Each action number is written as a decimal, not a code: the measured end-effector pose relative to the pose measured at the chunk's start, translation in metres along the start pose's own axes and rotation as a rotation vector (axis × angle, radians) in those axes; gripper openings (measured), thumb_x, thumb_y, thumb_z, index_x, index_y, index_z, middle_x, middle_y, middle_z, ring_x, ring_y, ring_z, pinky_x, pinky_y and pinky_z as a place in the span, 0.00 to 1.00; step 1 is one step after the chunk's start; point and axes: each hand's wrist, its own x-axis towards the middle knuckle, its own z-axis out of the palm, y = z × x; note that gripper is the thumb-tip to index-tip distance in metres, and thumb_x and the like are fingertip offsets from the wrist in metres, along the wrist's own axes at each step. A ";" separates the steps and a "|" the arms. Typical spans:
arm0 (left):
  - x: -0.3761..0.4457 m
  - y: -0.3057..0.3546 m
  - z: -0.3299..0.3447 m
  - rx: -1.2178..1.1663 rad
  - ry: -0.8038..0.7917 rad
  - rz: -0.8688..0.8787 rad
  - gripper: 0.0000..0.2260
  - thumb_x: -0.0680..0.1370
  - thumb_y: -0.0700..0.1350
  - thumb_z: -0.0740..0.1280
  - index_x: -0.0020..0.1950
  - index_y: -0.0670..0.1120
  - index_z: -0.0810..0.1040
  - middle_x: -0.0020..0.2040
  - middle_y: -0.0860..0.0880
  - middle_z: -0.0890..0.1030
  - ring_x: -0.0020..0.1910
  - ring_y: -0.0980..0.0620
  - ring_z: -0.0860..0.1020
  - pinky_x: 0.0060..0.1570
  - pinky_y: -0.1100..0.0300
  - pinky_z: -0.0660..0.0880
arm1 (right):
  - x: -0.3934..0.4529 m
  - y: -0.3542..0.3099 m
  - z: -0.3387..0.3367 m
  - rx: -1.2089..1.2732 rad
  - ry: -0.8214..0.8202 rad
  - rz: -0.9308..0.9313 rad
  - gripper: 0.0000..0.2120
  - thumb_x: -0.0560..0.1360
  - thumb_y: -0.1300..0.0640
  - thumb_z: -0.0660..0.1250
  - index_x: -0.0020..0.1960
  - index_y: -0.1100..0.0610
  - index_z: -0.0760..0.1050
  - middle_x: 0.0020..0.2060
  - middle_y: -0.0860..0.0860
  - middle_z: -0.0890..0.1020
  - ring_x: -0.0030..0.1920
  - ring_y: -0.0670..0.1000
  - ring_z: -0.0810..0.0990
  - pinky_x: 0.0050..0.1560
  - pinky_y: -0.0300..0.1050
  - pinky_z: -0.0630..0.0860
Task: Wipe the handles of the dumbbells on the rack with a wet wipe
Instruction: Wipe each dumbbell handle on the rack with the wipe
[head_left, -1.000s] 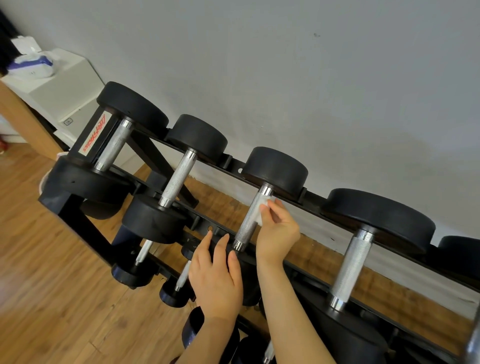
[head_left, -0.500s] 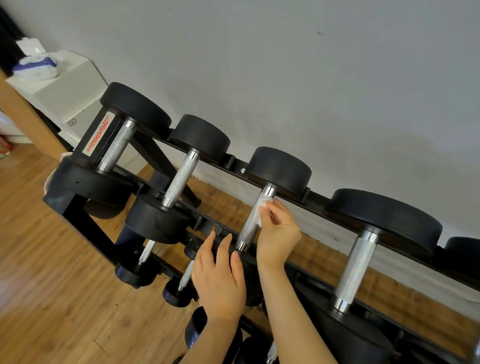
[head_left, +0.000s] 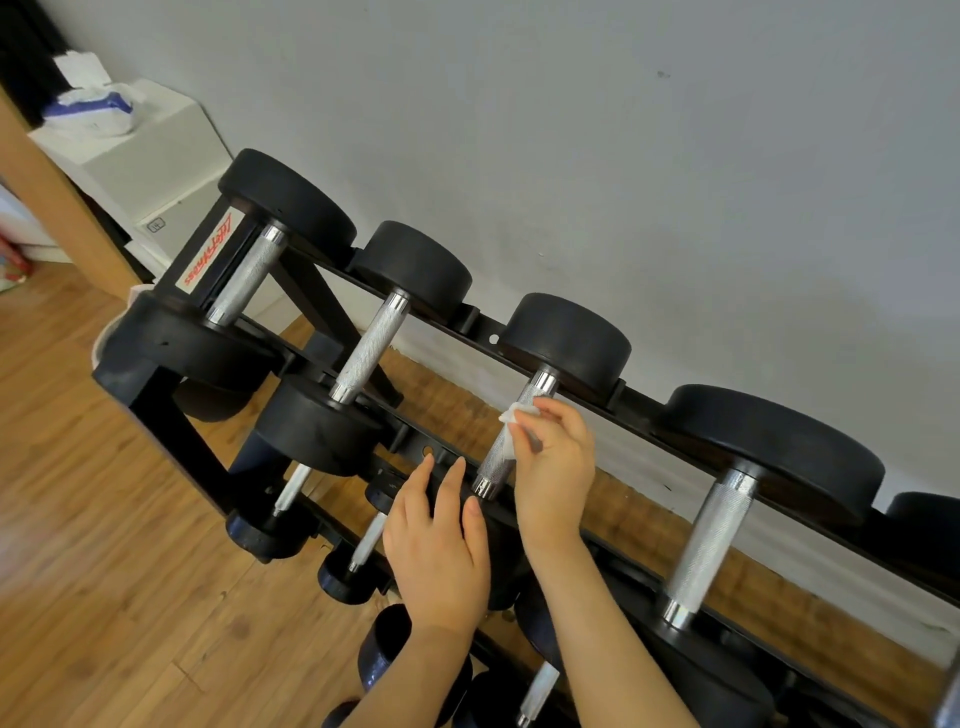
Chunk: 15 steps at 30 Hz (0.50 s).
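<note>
A black rack (head_left: 171, 441) holds several black dumbbells with knurled silver handles on its top row. My right hand (head_left: 556, 467) pinches a small white wet wipe (head_left: 514, 415) against the upper part of the third dumbbell's handle (head_left: 498, 457). My left hand (head_left: 436, 545) rests flat, fingers apart, on that dumbbell's near weight head, which it mostly hides. Other handles stand bare: the first handle (head_left: 244, 275), the second handle (head_left: 371, 348) and the fourth handle (head_left: 709, 540). Smaller dumbbells (head_left: 291, 493) sit on the lower rows.
A white cabinet (head_left: 150, 161) stands at the back left with a pack of wipes (head_left: 91, 111) on top. A grey wall (head_left: 623, 156) runs close behind the rack. Wooden floor (head_left: 78, 571) lies to the left.
My right hand has slid the wipe slightly along the third handle near its top. The view has shifted a little; my left hand stays on the weight head.
</note>
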 end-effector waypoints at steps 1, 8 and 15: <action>0.000 0.000 0.000 -0.001 0.000 0.001 0.22 0.82 0.54 0.51 0.68 0.48 0.78 0.70 0.45 0.74 0.67 0.43 0.72 0.64 0.48 0.67 | 0.005 0.003 -0.004 -0.063 -0.036 -0.062 0.08 0.72 0.63 0.74 0.51 0.59 0.84 0.52 0.53 0.82 0.53 0.50 0.78 0.46 0.33 0.74; 0.000 0.001 -0.001 -0.016 0.016 0.006 0.21 0.82 0.54 0.52 0.68 0.49 0.77 0.70 0.46 0.75 0.68 0.43 0.72 0.65 0.43 0.69 | 0.042 0.016 -0.023 -0.329 -0.335 -0.509 0.17 0.64 0.62 0.80 0.52 0.61 0.83 0.49 0.55 0.83 0.49 0.54 0.80 0.43 0.48 0.82; -0.001 0.000 0.001 -0.003 0.038 0.009 0.20 0.82 0.53 0.53 0.68 0.49 0.77 0.69 0.46 0.76 0.67 0.42 0.73 0.64 0.41 0.71 | 0.039 0.045 -0.036 -0.314 -0.404 -0.913 0.27 0.59 0.64 0.82 0.57 0.63 0.80 0.52 0.56 0.83 0.48 0.55 0.81 0.43 0.48 0.81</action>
